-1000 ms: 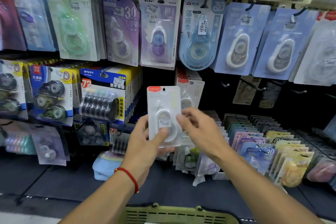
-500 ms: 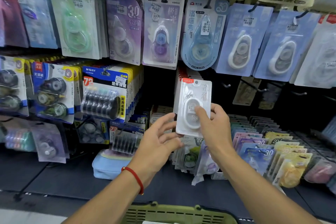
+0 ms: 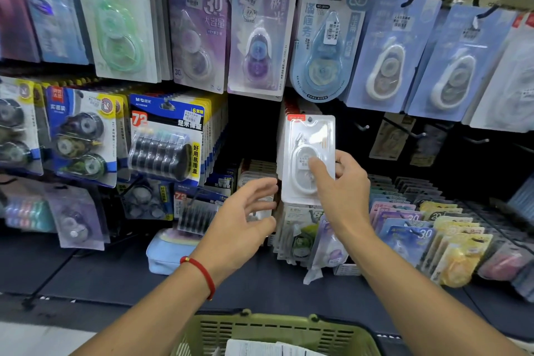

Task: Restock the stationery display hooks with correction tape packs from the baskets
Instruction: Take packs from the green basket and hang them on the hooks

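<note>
The right hand (image 3: pixel 344 191) has its grip closed on a white pack (image 3: pixel 310 153), thumb on the front, holding it upright against the stack on a middle-row hook, higher than half a second ago. The left hand (image 3: pixel 242 228) has let go and hovers open just left of it, above the green basket (image 3: pixel 260 332).

the lone head view is looking forward and slightly down, facing the display wall (image 3: pixel 260 130) from close range, with a basket (image 3: pixel 274 332) crossing its bottom edge.
</note>
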The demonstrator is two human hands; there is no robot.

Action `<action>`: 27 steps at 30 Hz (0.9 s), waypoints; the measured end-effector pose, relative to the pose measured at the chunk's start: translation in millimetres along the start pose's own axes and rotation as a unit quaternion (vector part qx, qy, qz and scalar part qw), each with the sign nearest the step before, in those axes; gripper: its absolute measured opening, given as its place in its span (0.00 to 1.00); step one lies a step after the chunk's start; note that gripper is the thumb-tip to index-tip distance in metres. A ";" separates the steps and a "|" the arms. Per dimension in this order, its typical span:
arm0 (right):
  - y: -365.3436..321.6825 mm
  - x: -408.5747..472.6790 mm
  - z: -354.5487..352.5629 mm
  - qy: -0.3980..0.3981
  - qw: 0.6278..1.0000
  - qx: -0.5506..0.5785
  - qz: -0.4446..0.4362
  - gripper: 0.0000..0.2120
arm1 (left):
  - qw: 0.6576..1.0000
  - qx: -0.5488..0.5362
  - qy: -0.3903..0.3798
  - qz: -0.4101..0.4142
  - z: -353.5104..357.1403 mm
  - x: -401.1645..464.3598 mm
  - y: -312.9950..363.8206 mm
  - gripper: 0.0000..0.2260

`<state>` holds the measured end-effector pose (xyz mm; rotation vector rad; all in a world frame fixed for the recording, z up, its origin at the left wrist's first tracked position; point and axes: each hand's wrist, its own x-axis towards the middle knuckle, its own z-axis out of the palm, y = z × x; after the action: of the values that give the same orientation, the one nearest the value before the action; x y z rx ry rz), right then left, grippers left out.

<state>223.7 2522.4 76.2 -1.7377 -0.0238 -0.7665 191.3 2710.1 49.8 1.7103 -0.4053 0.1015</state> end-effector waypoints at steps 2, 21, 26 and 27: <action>1.8 0.2 0.9 0.016 1.000 -0.009 -0.001 0.04 | 0.999 0.035 0.004 0.014 -4.7 -3.5 0.4 0.26; 34.0 48.4 20.7 -0.211 0.770 -0.564 -0.210 0.31 | 0.894 0.415 0.167 0.008 -73.8 0.2 -29.8 0.39; 26.8 46.8 13.1 -0.287 0.764 -0.541 -0.205 0.35 | 0.867 0.472 0.147 0.054 -75.1 -9.1 -29.8 0.35; 25.4 43.8 9.7 -0.297 0.763 -0.534 -0.209 0.35 | 0.861 0.484 0.137 0.072 -72.4 -11.8 -29.4 0.34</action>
<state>272.7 2506.6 75.2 -3.1101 -0.5147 -0.4992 201.3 2786.4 32.1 2.6022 -0.2715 0.7589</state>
